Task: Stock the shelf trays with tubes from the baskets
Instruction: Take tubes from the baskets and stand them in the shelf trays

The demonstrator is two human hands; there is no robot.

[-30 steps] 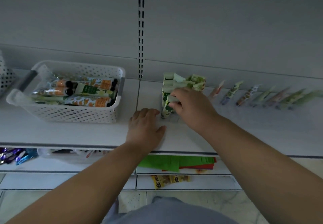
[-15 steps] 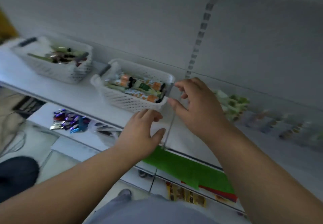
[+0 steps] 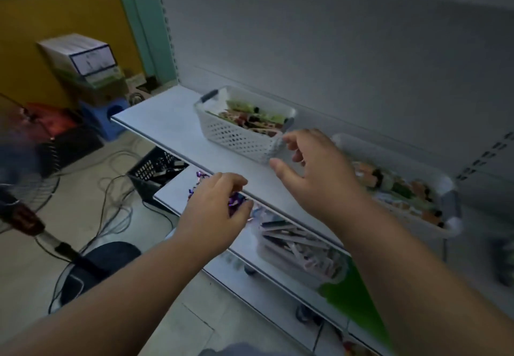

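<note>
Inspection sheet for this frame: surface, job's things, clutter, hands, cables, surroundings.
Surface: grey upper shelf, bare at its left end; a lower shelf shows beneath it.
Job's things: far white basket and near white basket, both on the upper shelf, both holding tubes. Shelf trays: nothing seen.
Clutter: purple wrappers and a clear bin of flat packs on the lower shelf.
Hands: left hand empty, fingers loosely curled, over the lower shelf edge; right hand empty, fingers spread, near the far basket's corner.
Cables: several loose on the floor.
Surroundings: fan, blue stool, stacked boxes, yellow wall.
</note>
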